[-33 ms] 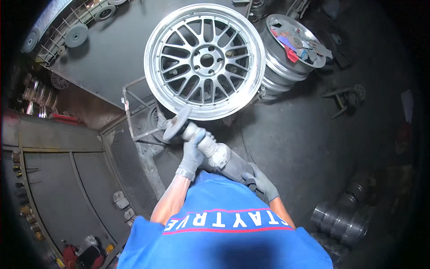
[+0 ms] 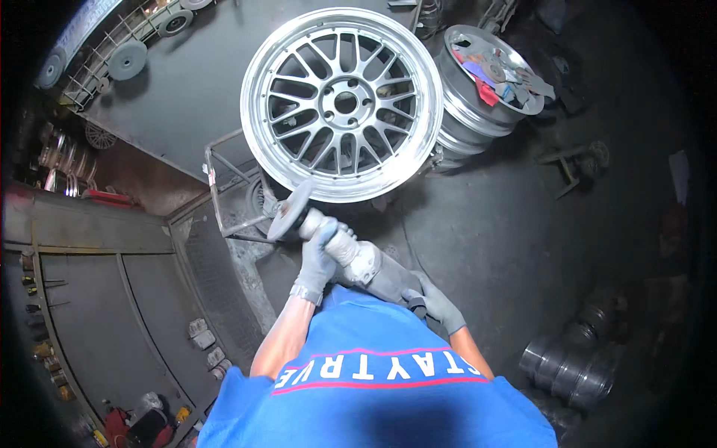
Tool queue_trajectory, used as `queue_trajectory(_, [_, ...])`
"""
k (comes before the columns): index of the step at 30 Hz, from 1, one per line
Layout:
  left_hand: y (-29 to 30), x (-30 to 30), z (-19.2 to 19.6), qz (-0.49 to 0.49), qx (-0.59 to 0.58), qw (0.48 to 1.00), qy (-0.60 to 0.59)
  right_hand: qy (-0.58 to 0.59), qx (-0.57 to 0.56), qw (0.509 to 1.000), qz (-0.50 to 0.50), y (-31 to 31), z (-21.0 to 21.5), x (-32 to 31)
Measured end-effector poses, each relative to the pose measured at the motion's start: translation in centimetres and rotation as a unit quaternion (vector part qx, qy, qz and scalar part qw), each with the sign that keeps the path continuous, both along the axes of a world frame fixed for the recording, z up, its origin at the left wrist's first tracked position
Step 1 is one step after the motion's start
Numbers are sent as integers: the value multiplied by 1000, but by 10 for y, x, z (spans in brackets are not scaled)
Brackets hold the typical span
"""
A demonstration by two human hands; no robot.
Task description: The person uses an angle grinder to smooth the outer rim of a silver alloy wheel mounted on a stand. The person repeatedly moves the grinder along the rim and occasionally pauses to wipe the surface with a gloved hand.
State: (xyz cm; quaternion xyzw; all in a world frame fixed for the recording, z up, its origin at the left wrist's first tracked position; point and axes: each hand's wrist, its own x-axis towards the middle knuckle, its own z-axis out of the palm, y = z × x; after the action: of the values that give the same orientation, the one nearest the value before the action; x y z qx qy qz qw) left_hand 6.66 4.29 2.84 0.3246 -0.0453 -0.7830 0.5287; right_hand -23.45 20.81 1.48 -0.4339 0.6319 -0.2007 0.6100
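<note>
Both my gloved hands hold an angle grinder (image 2: 379,275) low in front of my blue shirt. My left hand (image 2: 318,261) is closed around its pale wrapped neck, close behind the round grey disc (image 2: 290,214). My right hand (image 2: 439,305) is wrapped round the rear end of the body. A silver multi-spoke car wheel (image 2: 346,119) with a bright polished lip stands face toward me just beyond the tool. The disc is by the wheel's lower left lip; whether they touch I cannot tell.
Beside the wheel, stacked rims (image 2: 472,123) hold rags and loose discs. A metal tube frame (image 2: 215,196) is at the wheel's lower left. A wire rack (image 2: 112,33) carries round discs at upper left. Dark wheels (image 2: 565,369) lie at lower right. A thin cord trails behind the grinder.
The grinder's disc and my left hand have shifted slightly left and toward me. My right hand has hardly moved.
</note>
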Motion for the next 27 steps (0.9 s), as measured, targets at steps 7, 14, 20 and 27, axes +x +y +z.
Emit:
queue_trajectory(7, [16,29,7,111,-10,994,19,70,27,951,299,-151,52,-36])
queue_trajectory(14, [23,6,9,227,-9,969,-96,269,-454,841,-115,-462,85,-103])
queue_trajectory(20, [37,-31,30,299,17,947,-114,318,-546,775,15,-606,111,-93])
queue_trajectory(27, [47,-29,19,289,28,949,-127,291,-496,818,-6,-586,85,-93])
